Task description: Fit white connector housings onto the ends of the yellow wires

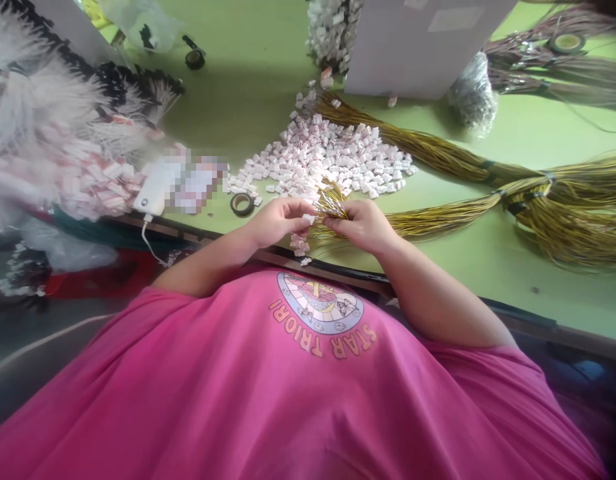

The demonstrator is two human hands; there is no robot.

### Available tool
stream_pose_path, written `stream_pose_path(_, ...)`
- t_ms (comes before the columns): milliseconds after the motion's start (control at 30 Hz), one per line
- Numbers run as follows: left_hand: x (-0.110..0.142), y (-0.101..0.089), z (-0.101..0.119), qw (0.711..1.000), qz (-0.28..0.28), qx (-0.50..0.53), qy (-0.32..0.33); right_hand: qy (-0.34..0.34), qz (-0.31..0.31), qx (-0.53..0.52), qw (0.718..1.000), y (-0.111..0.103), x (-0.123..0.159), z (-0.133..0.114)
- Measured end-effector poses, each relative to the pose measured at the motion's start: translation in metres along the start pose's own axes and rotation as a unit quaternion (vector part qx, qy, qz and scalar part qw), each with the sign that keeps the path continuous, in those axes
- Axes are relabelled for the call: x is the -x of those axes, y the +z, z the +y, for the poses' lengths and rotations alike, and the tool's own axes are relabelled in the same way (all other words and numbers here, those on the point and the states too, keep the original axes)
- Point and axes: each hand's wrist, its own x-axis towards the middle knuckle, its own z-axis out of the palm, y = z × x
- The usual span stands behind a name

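Note:
My left hand [283,223] is closed in a pinch on a small white plastic connector [309,218]. Close beside it, my right hand [363,225] grips the end of a bundle of yellow and dark wires [438,217], whose silvery tips [331,200] point toward the left hand. From the right hand the bundle runs off to the right across the green table. Just beyond both hands spreads a heap of white connectors [333,153]. A few more connectors [299,244] lie below the left hand near the table edge.
A second wire bundle [428,150] crosses behind the heap. To the left are a white power bank [161,183] with a cable, a roll of black tape [242,205] and piled white wires with connectors [83,173]. A white box [413,50] stands at the back.

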Motion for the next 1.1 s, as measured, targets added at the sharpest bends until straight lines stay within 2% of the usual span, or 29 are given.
stream_pose_path(100, -0.002, 0.007, -0.004, 0.996, 0.020, 0.086, -0.013, -0.020, 0.008, 0.013, 1.000, 0.001, 0.000, -0.001)
stream_pose_path(233, -0.002, 0.008, -0.001, 0.994, 0.033, 0.103, -0.013, -0.023, 0.013, 0.025, 0.999, 0.001, 0.000, -0.003)
stream_pose_path(333, 0.000, 0.010, 0.003, 0.995, 0.044, 0.085, -0.013, -0.010, 0.007, 0.033, 0.999, 0.001, 0.000, -0.004)
stream_pose_path(467, 0.004, 0.015, 0.002, 0.997, 0.077, -0.007, 0.008, 0.013, -0.009, 0.039, 0.999, 0.003, -0.001, -0.003)
stream_pose_path(533, 0.006, 0.017, 0.000, 0.995, 0.088, -0.040, -0.002, 0.021, -0.019, 0.033, 0.999, 0.004, -0.002, -0.003)
stream_pose_path(667, 0.007, 0.019, 0.000, 0.994, 0.092, -0.034, -0.044, 0.021, -0.029, 0.019, 0.999, 0.003, -0.002, -0.002)
stream_pose_path(833, 0.005, 0.018, 0.004, 0.992, 0.120, -0.036, -0.026, 0.041, -0.028, 0.043, 0.998, 0.001, -0.002, -0.003)
stream_pose_path(933, 0.004, 0.020, 0.000, 0.992, 0.114, -0.003, -0.058, 0.011, -0.023, 0.038, 0.999, 0.001, -0.002, -0.001)
stream_pose_path(1100, 0.004, 0.023, -0.009, 0.993, 0.059, 0.025, -0.098, -0.004, -0.026, 0.053, 0.998, 0.004, -0.003, 0.004)
